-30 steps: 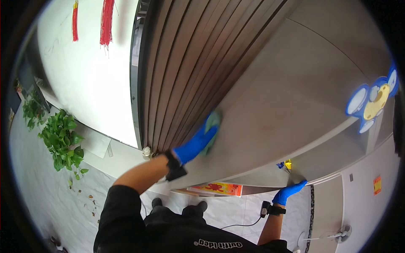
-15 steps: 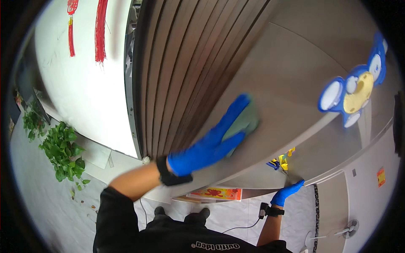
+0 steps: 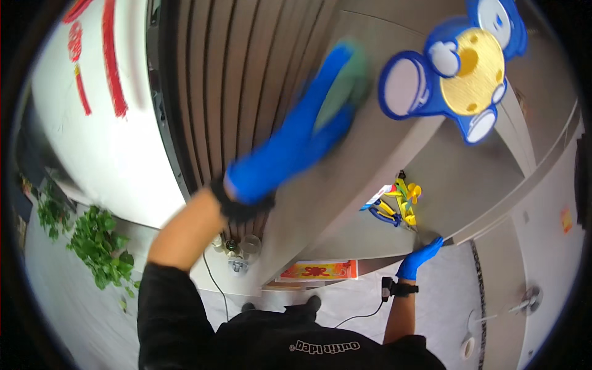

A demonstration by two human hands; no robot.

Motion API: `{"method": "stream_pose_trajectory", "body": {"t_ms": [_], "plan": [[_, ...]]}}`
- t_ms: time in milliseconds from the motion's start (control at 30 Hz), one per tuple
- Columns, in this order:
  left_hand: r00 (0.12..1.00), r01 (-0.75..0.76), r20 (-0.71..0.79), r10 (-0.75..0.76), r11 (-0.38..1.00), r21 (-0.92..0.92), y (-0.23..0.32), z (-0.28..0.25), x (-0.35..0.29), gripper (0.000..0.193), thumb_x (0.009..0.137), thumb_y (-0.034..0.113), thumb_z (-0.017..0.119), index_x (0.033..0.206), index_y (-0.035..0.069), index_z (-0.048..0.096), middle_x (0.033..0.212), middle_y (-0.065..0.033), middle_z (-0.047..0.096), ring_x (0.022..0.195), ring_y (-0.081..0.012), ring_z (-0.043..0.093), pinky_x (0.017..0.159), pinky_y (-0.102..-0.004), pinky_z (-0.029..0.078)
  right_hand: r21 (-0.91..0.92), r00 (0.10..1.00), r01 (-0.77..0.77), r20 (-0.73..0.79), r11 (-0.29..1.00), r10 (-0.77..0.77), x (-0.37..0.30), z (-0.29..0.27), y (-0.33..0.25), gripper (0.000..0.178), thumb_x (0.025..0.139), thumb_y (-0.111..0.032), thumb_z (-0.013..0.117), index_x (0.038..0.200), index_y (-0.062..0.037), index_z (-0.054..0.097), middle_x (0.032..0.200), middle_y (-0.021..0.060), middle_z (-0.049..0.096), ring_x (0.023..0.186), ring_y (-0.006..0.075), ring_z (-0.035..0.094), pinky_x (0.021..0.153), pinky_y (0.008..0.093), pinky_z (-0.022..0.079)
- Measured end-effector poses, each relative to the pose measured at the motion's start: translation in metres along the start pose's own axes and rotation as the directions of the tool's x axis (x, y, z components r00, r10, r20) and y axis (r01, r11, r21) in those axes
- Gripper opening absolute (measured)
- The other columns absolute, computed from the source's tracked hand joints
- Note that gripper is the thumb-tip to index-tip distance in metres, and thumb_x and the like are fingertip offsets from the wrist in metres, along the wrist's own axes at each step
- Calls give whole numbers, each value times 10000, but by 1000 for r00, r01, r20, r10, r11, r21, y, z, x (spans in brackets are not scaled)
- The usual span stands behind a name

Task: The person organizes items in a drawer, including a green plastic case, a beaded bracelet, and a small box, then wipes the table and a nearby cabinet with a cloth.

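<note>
My left hand [image 3: 287, 139], in a blue glove and smeared by motion, is closed on a green cloth [image 3: 341, 86]. It presses the cloth to the brown cabinet side panel [image 3: 314, 209], high up by its border with the ribbed wall panel [image 3: 234, 74]. My right hand [image 3: 419, 258], gloved in blue too, lies with fingers stretched out along the front edge of an open shelf [image 3: 345, 237]. Nothing shows in it. On that shelf, beyond the right hand, sit a pair of blue-and-yellow pliers [image 3: 385, 216] and a small yellow toy-like piece [image 3: 409, 196].
A blue-and-yellow cartoon figure [image 3: 472, 71] sticks out at the upper right. Below stand small glass jars [image 3: 250, 246] and an orange-and-red printed sheet [image 3: 317, 270]. A black cable [image 3: 216, 280] hangs near my left arm. Left are a green plant [image 3: 98, 240] and red tassels [image 3: 111, 55].
My left hand has slid the green cloth upward and a little left along the panel. My view has shifted, so the cartoon figure looks nearer. The right hand stays at the shelf edge.
</note>
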State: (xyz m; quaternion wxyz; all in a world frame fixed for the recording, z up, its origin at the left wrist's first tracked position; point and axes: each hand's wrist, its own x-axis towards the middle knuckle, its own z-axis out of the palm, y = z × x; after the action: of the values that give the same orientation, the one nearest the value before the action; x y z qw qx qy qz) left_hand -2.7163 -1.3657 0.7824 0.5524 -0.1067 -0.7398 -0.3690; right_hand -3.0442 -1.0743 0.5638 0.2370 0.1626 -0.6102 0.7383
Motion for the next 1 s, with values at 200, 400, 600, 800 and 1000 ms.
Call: {"method": "stream_pose_trajectory", "body": {"t_ms": [200,400,600,800,1000], "plan": [[879,478,-6,-478,879,-5,60,55,-237,752,862,23,484,1514,38,110,1578,-190,46,1464,-317,52,1161,-396,85,52,999,-54,-1,997,55,4,3,1,634,1013,-402,381,1435,64,293,1478,177,348,1345,276,363,1134,391,258],[956,291,21,-294,953,87,71,45,-172,681,889,54,445,1511,72,167,1578,-186,43,1466,-314,57,1162,-389,104,107,998,-54,-7,993,55,5,9,-2,625,1009,-406,387,1426,55,322,1473,179,355,1344,275,363,1132,398,256],[732,556,-52,-679,640,-530,112,42,-76,635,959,331,477,1504,109,238,1587,-157,-3,1469,-304,19,1162,-410,82,59,999,-40,0,997,41,16,-4,19,608,1012,-381,388,1427,58,318,1473,179,353,1349,277,357,1134,403,256],[976,206,-100,-194,970,128,68,37,-122,662,957,281,486,1520,121,176,1581,-187,-11,1463,-346,20,1155,-453,98,-26,1000,2,2,1000,-2,-3,0,0,595,1022,-369,356,1435,55,300,1488,178,331,1361,277,341,1141,405,245],[990,135,-62,-125,969,205,66,59,-176,980,748,61,670,1533,156,91,1561,-257,-12,1439,-447,58,1143,-489,143,-2,999,-3,44,1000,3,9,-6,38,562,1024,-340,364,1418,60,332,1471,184,356,1353,269,353,1136,398,255]]}}
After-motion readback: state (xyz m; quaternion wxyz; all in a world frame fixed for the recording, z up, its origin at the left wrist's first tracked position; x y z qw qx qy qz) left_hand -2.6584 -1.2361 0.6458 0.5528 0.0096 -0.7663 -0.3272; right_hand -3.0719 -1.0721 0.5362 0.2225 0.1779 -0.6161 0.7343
